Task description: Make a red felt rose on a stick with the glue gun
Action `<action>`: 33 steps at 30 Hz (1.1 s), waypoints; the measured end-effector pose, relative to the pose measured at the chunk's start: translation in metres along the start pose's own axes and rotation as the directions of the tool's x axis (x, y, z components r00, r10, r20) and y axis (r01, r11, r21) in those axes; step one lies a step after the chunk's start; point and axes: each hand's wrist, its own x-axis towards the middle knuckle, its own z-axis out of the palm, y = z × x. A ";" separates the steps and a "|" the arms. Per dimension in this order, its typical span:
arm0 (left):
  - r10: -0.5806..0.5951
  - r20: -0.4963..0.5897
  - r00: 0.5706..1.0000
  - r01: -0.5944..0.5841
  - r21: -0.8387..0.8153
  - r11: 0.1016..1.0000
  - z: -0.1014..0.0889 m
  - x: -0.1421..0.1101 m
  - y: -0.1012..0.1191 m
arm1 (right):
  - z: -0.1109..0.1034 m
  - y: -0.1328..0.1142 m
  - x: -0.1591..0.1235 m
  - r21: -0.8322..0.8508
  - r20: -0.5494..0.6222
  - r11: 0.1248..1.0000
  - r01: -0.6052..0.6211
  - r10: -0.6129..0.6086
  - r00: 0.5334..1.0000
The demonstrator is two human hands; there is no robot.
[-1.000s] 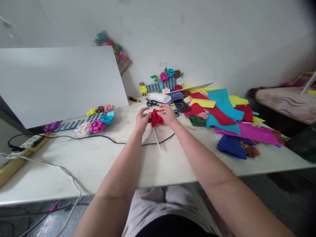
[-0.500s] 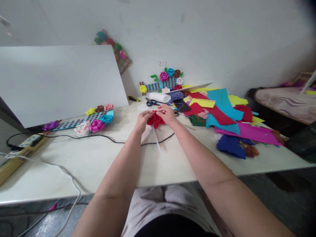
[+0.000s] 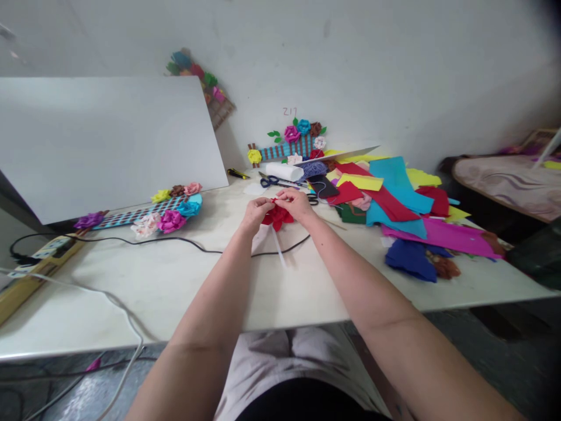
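Note:
A red paper flower (image 3: 280,218) is between my two hands, just above the middle of the table. My left hand (image 3: 258,213) pinches its upper left edge with thumb and fingers. From the other side my right hand (image 3: 296,204) grips the top of the same flower, fingertips close to those of the left. Below the flower a thin whitish strip (image 3: 279,248) slants toward me; whether it is joined to the flower I cannot tell. Dark-handled scissors (image 3: 269,182) lie just beyond my hands, beside a white roll (image 3: 284,171).
Coloured crepe paper sheets (image 3: 398,187) are heaped on the right. On the left lies a flower-decorated woven panel (image 3: 144,216), before a leaning white board (image 3: 109,146). A black cable (image 3: 197,248) crosses the table from a power strip (image 3: 39,275). A utility knife (image 3: 238,173) lies farther back.
My fingertips have drawn closer together over the top of the red flower, and its petals show lower and more spread beneath them. Everything else stays in place.

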 end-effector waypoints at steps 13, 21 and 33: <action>0.041 -0.362 0.931 -0.103 -0.154 0.983 -0.019 0.019 -0.015 | -0.045 0.012 0.000 -0.613 -0.179 0.740 -0.275 0.209 0.961; 0.063 -0.354 0.933 -0.127 -0.163 0.978 -0.017 0.015 -0.015 | -0.058 0.013 -0.003 -0.842 -0.098 0.411 -0.350 0.522 0.848; 0.034 -0.330 0.943 -0.110 -0.215 0.970 -0.016 0.016 -0.015 | -0.058 0.009 -0.004 -0.896 -0.014 0.363 -0.256 0.553 0.833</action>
